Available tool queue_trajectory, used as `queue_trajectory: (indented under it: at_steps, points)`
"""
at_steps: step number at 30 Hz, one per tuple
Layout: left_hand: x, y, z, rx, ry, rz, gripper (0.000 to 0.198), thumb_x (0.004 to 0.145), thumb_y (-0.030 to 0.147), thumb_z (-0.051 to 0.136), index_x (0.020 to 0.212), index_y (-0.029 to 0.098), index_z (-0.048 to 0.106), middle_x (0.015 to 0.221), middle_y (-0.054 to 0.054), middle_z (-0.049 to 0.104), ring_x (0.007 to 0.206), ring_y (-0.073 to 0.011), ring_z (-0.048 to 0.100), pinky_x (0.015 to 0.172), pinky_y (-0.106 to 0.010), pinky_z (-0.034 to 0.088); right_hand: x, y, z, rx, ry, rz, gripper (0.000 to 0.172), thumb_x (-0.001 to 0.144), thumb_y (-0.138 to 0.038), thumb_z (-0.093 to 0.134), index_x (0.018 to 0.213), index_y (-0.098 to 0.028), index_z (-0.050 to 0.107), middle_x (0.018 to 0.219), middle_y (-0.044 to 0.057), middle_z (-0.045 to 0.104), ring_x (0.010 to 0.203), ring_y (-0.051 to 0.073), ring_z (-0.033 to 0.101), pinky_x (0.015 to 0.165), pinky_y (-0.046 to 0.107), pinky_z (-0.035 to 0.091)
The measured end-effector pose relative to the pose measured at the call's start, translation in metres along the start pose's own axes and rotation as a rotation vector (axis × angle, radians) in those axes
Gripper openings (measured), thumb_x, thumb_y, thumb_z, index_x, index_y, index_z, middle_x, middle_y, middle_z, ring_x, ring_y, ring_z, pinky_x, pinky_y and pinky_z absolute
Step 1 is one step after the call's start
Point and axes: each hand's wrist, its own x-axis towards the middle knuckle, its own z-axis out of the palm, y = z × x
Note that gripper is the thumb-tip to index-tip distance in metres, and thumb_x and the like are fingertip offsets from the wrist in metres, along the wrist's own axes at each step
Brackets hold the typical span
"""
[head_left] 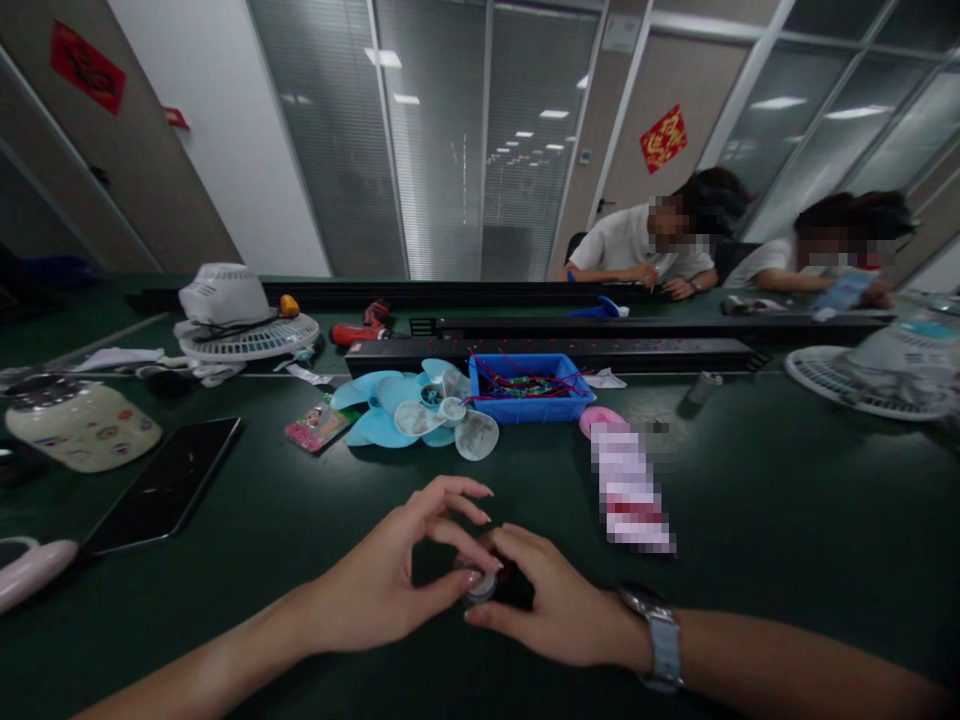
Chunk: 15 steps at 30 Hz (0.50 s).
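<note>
My left hand (397, 580) and my right hand (547, 600) meet low in the middle of the dark green table (787, 520). Between their fingertips is a small round part (484, 585), grey on the left and dark on the right. The left thumb and forefinger pinch it while the other left fingers arch above. The right hand curls over its dark side and wears a wristwatch (660, 635). Most of the part is hidden by the fingers.
Pale blue fan blades (397, 415) lie beyond the hands beside a blue bin (529, 388) of wired parts. A black phone (161, 485), fan grilles (251, 335) (862, 380), a red screwdriver (364, 328) and a power strip (555, 352) lie around. Two people sit across the table.
</note>
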Motion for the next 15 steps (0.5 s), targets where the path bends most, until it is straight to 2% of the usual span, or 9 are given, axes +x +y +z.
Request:
queue_trajectory:
  at_steps: [3,6,9,13,15]
  points:
    - [0.0004,-0.0025,0.0007,0.049,0.027,0.018,0.061,0.081,0.023,0.073,0.133,0.025,0.04,0.114,-0.006,0.069,0.117,-0.0244,0.059,0.106,-0.045,0.034,0.0003,-0.0006,-0.0009,0.001,-0.003,0.011,0.034,0.083,-0.04,0.071,0.108,-0.02,0.061,0.096,0.004,0.061,0.085,0.018,0.057,0.075,0.031,0.045]
    - [0.0015,-0.0068,0.0021,0.087,0.075,-0.021,0.064,0.079,0.029,0.076,0.132,0.024,0.04,0.096,-0.003,0.073,0.107,-0.0254,0.063,0.101,-0.047,0.038,0.0004,-0.0021,-0.0018,0.006,-0.01,0.031,0.034,0.082,-0.041,0.071,0.105,-0.019,0.06,0.095,0.003,0.061,0.083,0.017,0.057,0.074,0.03,0.045]
    - [0.0,-0.0055,0.0033,0.07,0.058,-0.015,0.06,0.084,0.024,0.07,0.134,0.024,0.037,0.089,-0.002,0.075,0.112,-0.0254,0.061,0.102,-0.047,0.037,0.0001,-0.0013,-0.001,0.016,-0.005,0.012,0.033,0.082,-0.041,0.072,0.103,-0.019,0.06,0.096,0.003,0.061,0.085,0.017,0.057,0.076,0.031,0.045]
    - [-0.0026,-0.0016,0.0033,0.063,0.029,0.05,0.064,0.083,0.015,0.066,0.138,0.025,0.035,0.111,-0.006,0.072,0.123,-0.0239,0.055,0.107,-0.044,0.035,0.0002,0.0002,0.0001,0.01,-0.002,-0.005,0.035,0.082,-0.04,0.072,0.107,-0.019,0.061,0.098,0.004,0.062,0.087,0.019,0.057,0.078,0.032,0.045]
    - [-0.0014,-0.0026,0.003,0.089,0.059,0.06,0.062,0.08,0.018,0.072,0.133,0.025,0.042,0.113,-0.006,0.071,0.118,-0.024,0.058,0.106,-0.042,0.036,0.0003,-0.0003,-0.0003,0.0,-0.003,0.003,0.036,0.082,-0.041,0.072,0.108,-0.019,0.061,0.096,0.004,0.061,0.086,0.019,0.057,0.076,0.032,0.045]
